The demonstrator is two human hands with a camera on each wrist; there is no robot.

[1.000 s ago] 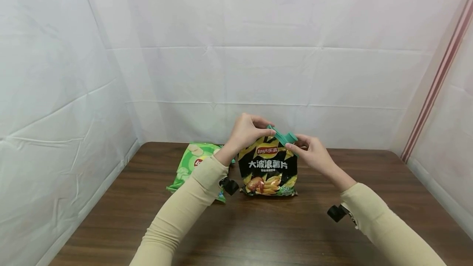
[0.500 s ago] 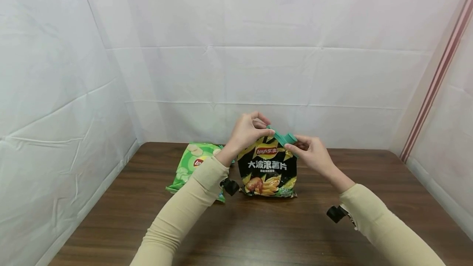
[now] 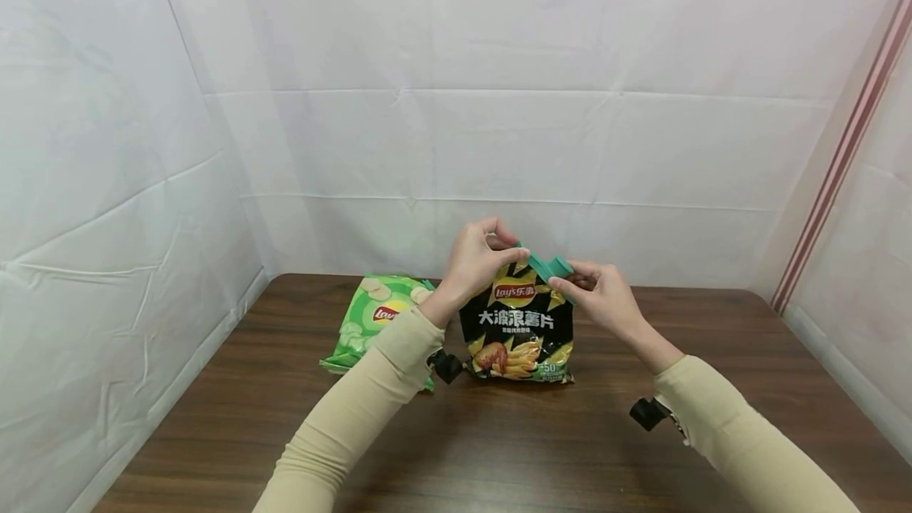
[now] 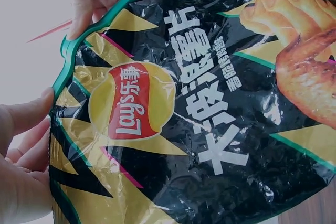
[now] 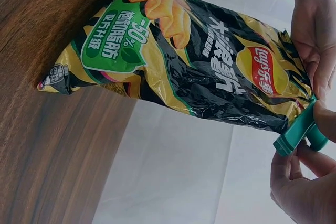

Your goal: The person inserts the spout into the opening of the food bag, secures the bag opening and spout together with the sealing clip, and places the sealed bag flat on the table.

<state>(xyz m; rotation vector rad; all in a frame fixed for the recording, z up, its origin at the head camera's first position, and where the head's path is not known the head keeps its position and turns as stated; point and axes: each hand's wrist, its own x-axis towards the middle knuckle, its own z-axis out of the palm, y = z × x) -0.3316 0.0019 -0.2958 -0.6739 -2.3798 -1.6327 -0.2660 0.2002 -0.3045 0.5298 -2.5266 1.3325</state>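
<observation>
A black and gold Lay's potato chip bag (image 3: 516, 331) stands upright on the table, its printed front towards me. Across its top edge lies a green bag clip (image 3: 547, 267), sloping down to the right. My left hand (image 3: 479, 261) pinches the bag's top left corner beside the clip's end; in the left wrist view the thumb (image 4: 29, 113) presses close to that end. With thumb and fingers my right hand (image 3: 602, 295) grips the clip's right part. In the right wrist view the clip (image 5: 299, 129) sits over the bag's top edge, partly covered by fingers.
A green Lay's chip bag (image 3: 374, 315) lies left of the black one, partly hidden behind my left forearm; a bit of green shows at its upper right corner. The brown wooden table (image 3: 527, 450) ends at a white cloth backdrop (image 3: 513, 141).
My left hand has shifted slightly, its index finger now bent higher and a little back from the clip. The left forearm uncovers more of the green bag. The right hand barely moved.
</observation>
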